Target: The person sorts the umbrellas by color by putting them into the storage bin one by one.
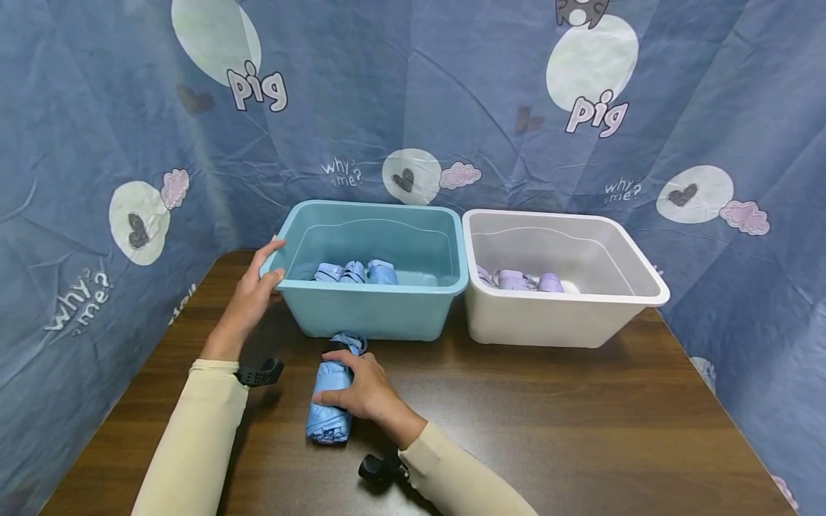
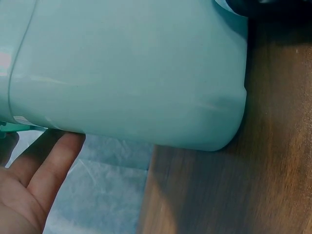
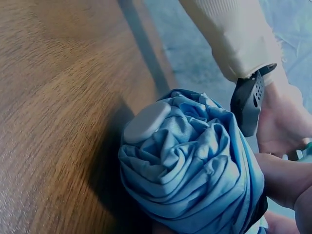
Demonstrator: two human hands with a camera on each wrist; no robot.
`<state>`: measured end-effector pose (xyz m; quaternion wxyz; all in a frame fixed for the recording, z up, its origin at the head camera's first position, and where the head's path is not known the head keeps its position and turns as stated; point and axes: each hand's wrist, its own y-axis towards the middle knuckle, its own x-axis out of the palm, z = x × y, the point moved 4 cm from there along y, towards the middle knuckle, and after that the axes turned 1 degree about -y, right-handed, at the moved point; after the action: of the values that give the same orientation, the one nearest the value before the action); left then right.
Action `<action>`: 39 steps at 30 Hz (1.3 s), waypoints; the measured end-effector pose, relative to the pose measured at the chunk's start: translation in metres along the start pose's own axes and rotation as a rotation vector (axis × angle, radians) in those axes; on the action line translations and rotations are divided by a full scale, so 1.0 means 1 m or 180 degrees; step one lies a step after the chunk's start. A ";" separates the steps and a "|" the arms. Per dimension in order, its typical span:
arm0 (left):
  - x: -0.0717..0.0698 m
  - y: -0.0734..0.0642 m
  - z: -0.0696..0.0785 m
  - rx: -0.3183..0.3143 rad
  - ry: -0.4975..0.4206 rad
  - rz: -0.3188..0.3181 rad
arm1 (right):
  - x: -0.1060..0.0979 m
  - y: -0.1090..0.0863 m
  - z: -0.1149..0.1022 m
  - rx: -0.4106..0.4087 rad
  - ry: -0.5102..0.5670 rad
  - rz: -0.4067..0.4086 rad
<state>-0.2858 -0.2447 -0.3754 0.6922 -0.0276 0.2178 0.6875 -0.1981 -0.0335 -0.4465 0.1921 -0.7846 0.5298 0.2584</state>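
A folded light-blue umbrella (image 1: 329,423) lies lengthwise on the table in front of the teal bin (image 1: 374,313). My right hand (image 1: 369,387) grips it from above, thumb on the near part and fingers toward the far end. In the right wrist view, the umbrella's (image 3: 190,165) bunched fabric end shows a grey oval piece (image 3: 147,123). My left hand (image 1: 248,301) holds the teal bin's left rim near the front corner; its fingers (image 2: 58,163) press under the rim in the left wrist view. Several blue folded umbrellas (image 1: 382,272) are inside the teal bin.
A white bin (image 1: 535,322) stands right beside the teal one, with several light-purple folded bundles (image 1: 513,280) inside. Both stand at the back of the brown wooden table (image 1: 581,423). A blue printed curtain (image 1: 361,86) hangs behind and around the table.
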 end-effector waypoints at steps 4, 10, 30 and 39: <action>0.001 0.000 0.000 0.0012 -0.0032 -0.0022 | -0.003 -0.002 0.001 -0.0012 -0.0019 -0.0037; 0.001 0.000 0.000 0.0008 -0.0072 -0.0030 | -0.009 -0.009 -0.001 -0.0101 0.0000 -0.0099; 0.000 0.005 -0.001 -0.0029 -0.0001 -0.0032 | -0.064 -0.036 -0.028 -0.0610 -0.0162 -0.0232; 0.000 0.003 -0.001 -0.0054 0.0034 -0.0055 | -0.095 -0.052 -0.043 -0.0802 -0.0181 -0.0257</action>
<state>-0.2892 -0.2446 -0.3750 0.6967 -0.0390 0.2154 0.6831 -0.1697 0.0307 -0.3531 0.1171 -0.8156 0.4554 0.3371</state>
